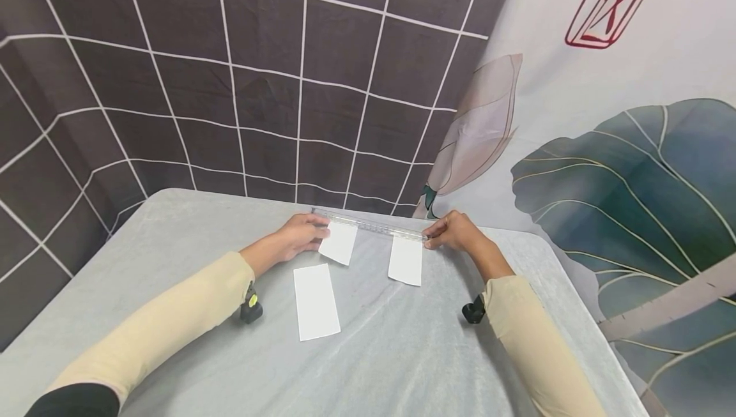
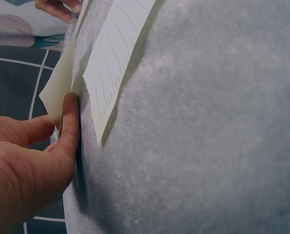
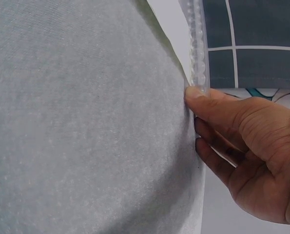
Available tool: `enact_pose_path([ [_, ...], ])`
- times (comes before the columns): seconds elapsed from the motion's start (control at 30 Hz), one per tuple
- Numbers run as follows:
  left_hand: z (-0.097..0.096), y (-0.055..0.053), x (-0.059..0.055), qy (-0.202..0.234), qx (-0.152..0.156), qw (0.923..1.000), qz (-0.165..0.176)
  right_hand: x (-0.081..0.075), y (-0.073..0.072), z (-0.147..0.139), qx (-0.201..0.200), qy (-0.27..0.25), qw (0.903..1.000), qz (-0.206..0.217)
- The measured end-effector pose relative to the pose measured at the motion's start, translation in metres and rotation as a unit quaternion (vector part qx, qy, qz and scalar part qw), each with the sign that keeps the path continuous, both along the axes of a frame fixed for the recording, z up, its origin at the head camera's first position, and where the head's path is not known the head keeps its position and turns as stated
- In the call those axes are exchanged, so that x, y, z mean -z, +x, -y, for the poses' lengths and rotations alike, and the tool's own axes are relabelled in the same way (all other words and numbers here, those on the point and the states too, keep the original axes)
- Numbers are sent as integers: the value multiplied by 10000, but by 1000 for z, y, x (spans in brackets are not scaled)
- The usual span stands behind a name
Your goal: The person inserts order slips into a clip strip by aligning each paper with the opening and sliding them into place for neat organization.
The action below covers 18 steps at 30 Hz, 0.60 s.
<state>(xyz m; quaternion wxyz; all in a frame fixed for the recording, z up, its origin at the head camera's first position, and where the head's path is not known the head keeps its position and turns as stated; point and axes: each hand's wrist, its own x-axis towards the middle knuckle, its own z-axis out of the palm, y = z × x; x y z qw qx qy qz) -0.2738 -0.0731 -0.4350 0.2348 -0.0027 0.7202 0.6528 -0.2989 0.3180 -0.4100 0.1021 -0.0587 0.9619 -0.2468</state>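
Note:
A long, thin clear plastic ruler (image 1: pixel 374 224) lies across the far part of the table, a beaded row along it in the right wrist view. My left hand (image 1: pixel 299 235) pinches its left end, thumb against the edge of a small white paper piece (image 1: pixel 339 242). At the other end my right hand (image 1: pixel 454 232) pinches the ruler between thumb and finger, beside a second small paper piece (image 1: pixel 406 260). Both pieces have their upper edges at the ruler. Nearer the body lies a larger paper sheet (image 1: pixel 317 303). Printed lines and small boxes show on a sheet (image 2: pixel 118 53) in the left wrist view.
A grey cloth covers the table (image 1: pixel 368 353), with soft creases near the middle. Behind it hangs a dark cloth with a white grid (image 1: pixel 259 104). A white hanging with large leaves (image 1: pixel 632 193) stands at the right.

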Motion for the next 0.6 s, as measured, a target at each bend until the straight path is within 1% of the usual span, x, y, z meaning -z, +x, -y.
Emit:
enact_pose_path([
  [0.37, -4, -2, 1, 39, 49, 10000, -45, 0, -2, -3, 0, 31, 10000, 19],
  [0.6, -8, -2, 2, -15, 39, 10000, -30, 0, -1, -1, -40, -14, 10000, 16],
])
